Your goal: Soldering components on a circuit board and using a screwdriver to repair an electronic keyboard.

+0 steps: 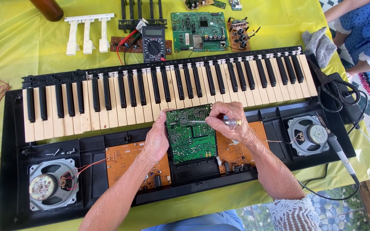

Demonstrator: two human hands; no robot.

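Gripping a screwdriver (219,122) in closed right hand (230,124) fingers, left hand (157,139) clasping the green circuit board (190,134), is risking a slip scratching it.

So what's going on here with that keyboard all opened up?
A person has an electronic keyboard lying open on a yellow cloth. Their left hand steadies a green circuit board over the casing, while the right hand holds a screwdriver with its tip on the board. Both speakers are exposed. A multimeter and another board lie behind the keys.
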